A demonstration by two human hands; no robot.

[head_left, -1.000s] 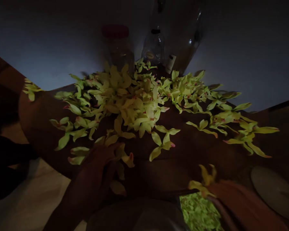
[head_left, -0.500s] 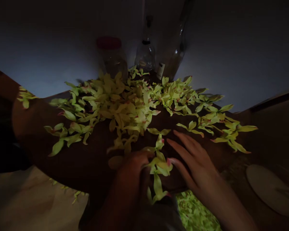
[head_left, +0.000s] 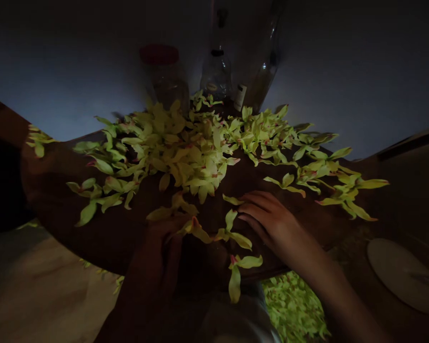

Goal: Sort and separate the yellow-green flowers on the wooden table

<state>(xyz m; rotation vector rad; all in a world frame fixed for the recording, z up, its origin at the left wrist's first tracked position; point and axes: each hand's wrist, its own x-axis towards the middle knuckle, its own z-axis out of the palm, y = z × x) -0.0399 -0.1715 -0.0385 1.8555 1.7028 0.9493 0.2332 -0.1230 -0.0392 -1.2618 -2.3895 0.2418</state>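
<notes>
Yellow-green flowers with pink tips lie in a heap [head_left: 186, 157] on a dark round wooden table [head_left: 75, 238]. My left hand [head_left: 157, 247], deep in shadow, has its fingers curled round a flower [head_left: 198, 231] at the table's near side. My right hand [head_left: 268, 214] has its fingers drawn together on a flower [head_left: 231, 199], whose one petal sticks out past the fingertips. Between the hands lies a loose flower [head_left: 234, 233]. Closer to me, another flower [head_left: 241, 267] hangs at the table edge.
At the back stand a red-lidded jar [head_left: 164, 76], a clear bottle [head_left: 216, 76] and a tall tilted bottle [head_left: 260, 81] against the walls. Below the table edge is a mass of flowers [head_left: 293, 305]. A pale round object [head_left: 400, 276] is at right.
My left hand has moved left, away from the flowers in the middle, which now lie more spread out. My right hand has closed its spread fingers and moved slightly left onto a flower.
</notes>
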